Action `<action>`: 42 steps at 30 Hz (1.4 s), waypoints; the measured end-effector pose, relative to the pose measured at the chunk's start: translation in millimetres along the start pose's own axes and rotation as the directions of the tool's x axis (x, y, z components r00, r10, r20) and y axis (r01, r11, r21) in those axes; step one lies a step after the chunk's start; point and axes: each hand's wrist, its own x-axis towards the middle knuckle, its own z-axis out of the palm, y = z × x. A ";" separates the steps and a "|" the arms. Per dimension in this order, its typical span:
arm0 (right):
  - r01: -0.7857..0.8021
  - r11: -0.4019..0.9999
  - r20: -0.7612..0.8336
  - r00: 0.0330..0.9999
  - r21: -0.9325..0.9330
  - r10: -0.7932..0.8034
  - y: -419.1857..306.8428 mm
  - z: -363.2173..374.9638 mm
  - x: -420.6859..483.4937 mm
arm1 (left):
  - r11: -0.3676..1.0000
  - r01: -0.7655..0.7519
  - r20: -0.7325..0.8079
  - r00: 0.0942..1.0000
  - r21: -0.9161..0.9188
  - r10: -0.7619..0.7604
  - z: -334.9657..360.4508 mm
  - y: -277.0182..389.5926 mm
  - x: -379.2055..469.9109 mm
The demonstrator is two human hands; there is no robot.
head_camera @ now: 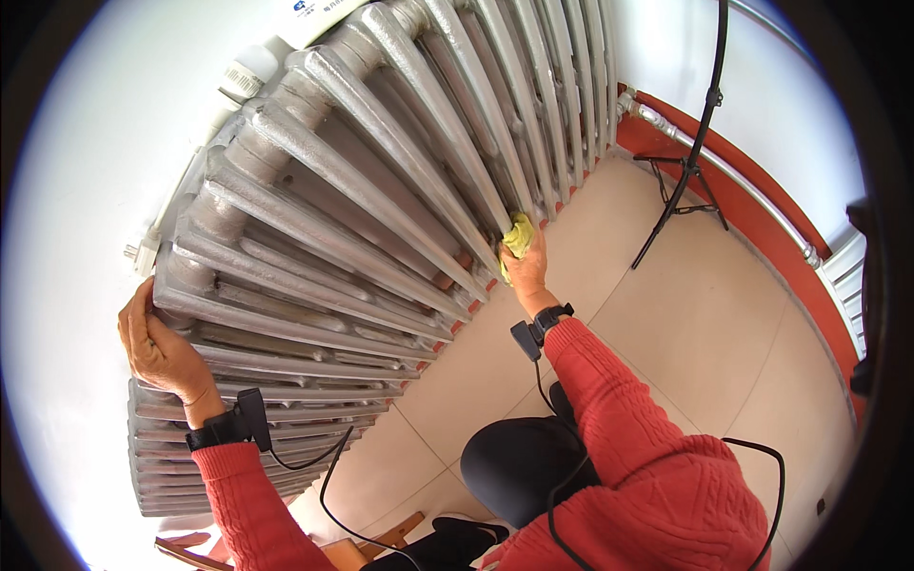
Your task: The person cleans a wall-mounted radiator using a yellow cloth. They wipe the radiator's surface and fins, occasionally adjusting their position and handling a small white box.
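A silver-painted column radiator stands against the white wall. My right hand grips a yellow cloth at the lower part of its columns, near the floor. My left hand rests with bent fingers on the radiator's top edge by the wall; it holds nothing that I can see, and its fingertips are partly hidden. Just above that hand, a white plug on a cord lies at the back of the radiator's top. Both wrists wear black straps with small cabled devices.
A black tripod stand is on the tiled floor to the right, beside a silver pipe along the red skirting. A white bulb-like item lies behind the radiator top. A wooden piece is near my feet. Black cables hang near my arms.
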 end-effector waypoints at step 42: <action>0.346 0.937 -0.159 0.923 -0.053 -0.350 -178.7 -25.1 168.6 | 0.999 0.035 -0.036 0.999 -0.032 -0.036 0.0 10.8 0.8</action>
